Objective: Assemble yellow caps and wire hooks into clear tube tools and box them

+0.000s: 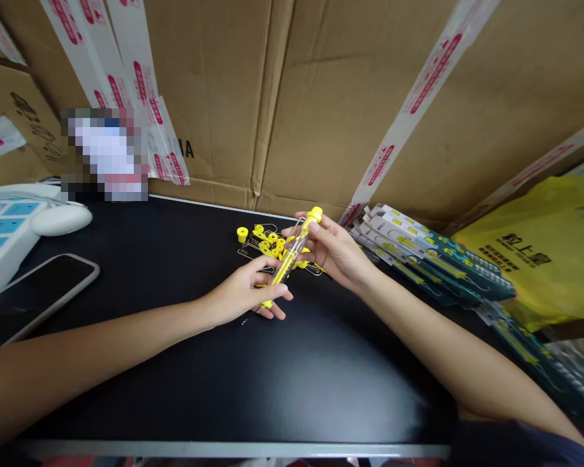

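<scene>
Between my two hands, above the black tabletop, is a clear tube (292, 253) with yellow ends and a yellow rod inside, tilted with its capped end up and to the right. My left hand (253, 288) is closed around its lower end, thumb in front. Near the yellow cap, my right hand (335, 250) pinches the upper end. A thin wire clip lies along the tube's upper part. Below the tip by my left fingers, a small dark hook end shows. Behind the tube lies a loose pile of small yellow caps (242, 234) and bent wire pieces, partly hidden by my hands.
Packaged sets in printed cards (428, 253) are stacked at the right, beside a yellow plastic bag (540, 253). At the left lie a phone (43, 295) and a white power strip (10, 220) with a plug. Taped cardboard boxes (214, 91) stand along the table's back edge.
</scene>
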`<action>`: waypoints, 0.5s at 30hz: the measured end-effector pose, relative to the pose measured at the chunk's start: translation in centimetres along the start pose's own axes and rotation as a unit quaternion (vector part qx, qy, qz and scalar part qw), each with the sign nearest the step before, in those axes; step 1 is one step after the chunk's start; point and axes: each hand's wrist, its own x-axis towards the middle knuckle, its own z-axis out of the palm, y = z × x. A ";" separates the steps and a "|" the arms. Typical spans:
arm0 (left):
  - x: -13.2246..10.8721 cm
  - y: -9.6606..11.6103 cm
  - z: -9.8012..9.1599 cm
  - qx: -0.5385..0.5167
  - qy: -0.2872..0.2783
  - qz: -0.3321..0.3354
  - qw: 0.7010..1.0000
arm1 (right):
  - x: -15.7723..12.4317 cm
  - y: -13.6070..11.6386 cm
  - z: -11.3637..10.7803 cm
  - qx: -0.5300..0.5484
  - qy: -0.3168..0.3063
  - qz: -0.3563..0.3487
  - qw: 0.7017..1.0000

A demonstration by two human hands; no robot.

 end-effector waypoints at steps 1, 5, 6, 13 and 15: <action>0.0 -0.1 -0.1 0.003 -0.010 0.008 1.000 | 0.0 -0.1 0.0 0.001 0.001 -0.003 1.000; 0.1 -0.5 -0.3 0.035 -0.058 0.024 0.997 | 0.0 -0.8 -0.1 -0.016 0.002 -0.018 1.000; 0.0 -0.5 -0.4 0.041 -0.069 0.023 0.997 | -0.1 -0.9 -0.1 -0.023 0.002 -0.021 1.000; -0.4 -0.3 -0.2 0.090 -0.101 0.024 0.991 | -0.3 -1.3 0.3 -0.016 0.002 -0.027 1.000; -0.5 -0.2 -0.1 0.120 -0.096 0.030 0.988 | -0.3 -1.4 0.2 -0.011 0.000 -0.030 0.999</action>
